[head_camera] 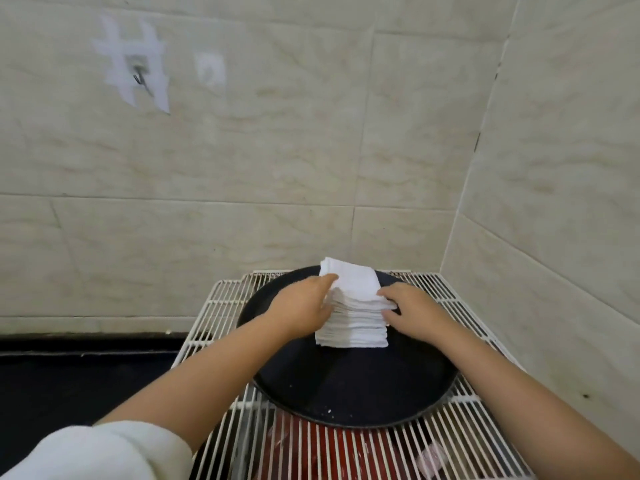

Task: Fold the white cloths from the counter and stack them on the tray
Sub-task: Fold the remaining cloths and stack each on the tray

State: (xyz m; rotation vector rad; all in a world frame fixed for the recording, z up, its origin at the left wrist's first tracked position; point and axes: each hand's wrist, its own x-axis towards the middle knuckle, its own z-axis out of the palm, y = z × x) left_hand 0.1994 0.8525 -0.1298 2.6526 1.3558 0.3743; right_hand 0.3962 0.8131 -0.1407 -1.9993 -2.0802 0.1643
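- Stack (353,317) of folded cloths sits on the tray (346,393).
- Left hand (301,306) and right hand (412,310) rest open-fingered against the stack sides; neither grasps.
- Press both sides evenly, square the skewed top cloth (349,278).

Soft even light, mild overall blur — wide-angle bending at edges.

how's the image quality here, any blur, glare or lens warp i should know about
Head view: wide-angle warp bows the wall tile lines and stretches the forearms at the edges; the wall hook is soft and blurred; left hand, right hand and cloth stack are fairly sharp; light is flat and even, no harsh glare, only a faint sheen on the black tray.
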